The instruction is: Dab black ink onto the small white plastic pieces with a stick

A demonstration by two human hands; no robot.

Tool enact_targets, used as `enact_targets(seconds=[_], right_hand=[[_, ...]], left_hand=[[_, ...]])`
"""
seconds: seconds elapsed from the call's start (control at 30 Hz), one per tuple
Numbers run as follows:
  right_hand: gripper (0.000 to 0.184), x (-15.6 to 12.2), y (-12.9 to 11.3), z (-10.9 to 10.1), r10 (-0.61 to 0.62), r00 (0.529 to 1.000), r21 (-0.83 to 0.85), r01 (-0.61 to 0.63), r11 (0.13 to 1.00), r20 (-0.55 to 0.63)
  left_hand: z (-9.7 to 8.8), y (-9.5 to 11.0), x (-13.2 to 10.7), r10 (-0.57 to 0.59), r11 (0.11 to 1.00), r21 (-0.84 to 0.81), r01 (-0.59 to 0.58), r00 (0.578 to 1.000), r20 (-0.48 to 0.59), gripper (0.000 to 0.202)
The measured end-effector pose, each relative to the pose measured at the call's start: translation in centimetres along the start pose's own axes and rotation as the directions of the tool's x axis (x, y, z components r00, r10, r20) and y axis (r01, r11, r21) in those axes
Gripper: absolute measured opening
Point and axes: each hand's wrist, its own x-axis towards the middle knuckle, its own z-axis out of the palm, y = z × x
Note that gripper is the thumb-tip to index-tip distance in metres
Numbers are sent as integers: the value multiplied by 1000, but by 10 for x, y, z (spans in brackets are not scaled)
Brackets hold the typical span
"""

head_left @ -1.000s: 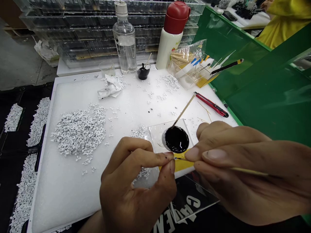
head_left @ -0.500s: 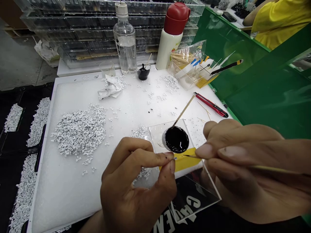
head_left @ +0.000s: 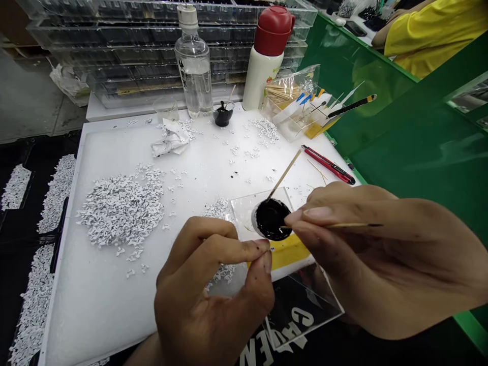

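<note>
Black ink [head_left: 271,218] and a pinched white chip [head_left: 271,249]

Stacked clear plastic trays [head_left: 160,51] fill the back, fronted by a red-capped white flask [head_left: 267,63] and a clear bottle [head_left: 193,68] of colourless liquid. A clear box [head_left: 284,122] holds a bundle of toothpicks and small tools. A small black cup [head_left: 223,116] holds a thin stick, and a small glass [head_left: 166,109] stands beside the bottle.

White foam board [head_left: 95,310] bears a large heap of white chips [head_left: 122,208], a crumpled tissue [head_left: 170,141] and a red utility knife [head_left: 328,164]. Green panels [head_left: 400,137] run along its right side, and a co-worker's yellow sleeve [head_left: 430,35] shows beyond them.

Near the front, a clear sheet [head_left: 244,209] carries the ink pool over yellow tape [head_left: 290,252], with a tilted toothpick [head_left: 284,174] standing in the ink. The left hand [head_left: 206,292] is closed, its fingertips pinching the chip, which is too small to make out, just below the ink. The right hand [head_left: 381,259] is closed on a thin wooden stick [head_left: 354,224], whose near end sits just over the ink
</note>
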Motion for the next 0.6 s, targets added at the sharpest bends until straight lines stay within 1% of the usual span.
enact_targets(seconds=[0.07,0.13,0.23,0.4,0.57,0.6], right_hand=[[12,-3,0,0,96,995,16,-95,995,-31],[16,-3,-1,0,142,989,30,-141,990,-40],[16,-1,-2,-1,139,989,33,-138,990,-47],[10,2,-1,1,105,993,59,-102,993,-60],[12,-1,4,1,158,986,86,-154,984,-44],[11,-1,5,1,138,990,109,-134,985,-29]], left_hand=[[0,1,0,-3,1000,-7,3,1000,-2,26],[-1,2,0,-1,1000,-10,1,1000,0,26],[-1,2,0,5,1000,-7,-5,1000,4,26],[-1,1,1,-6,1000,-11,6,1000,-1,24],[-1,1,1,-8,1000,-11,8,1000,-1,24],[-1,1,1,-11,1000,-14,11,1000,0,24]])
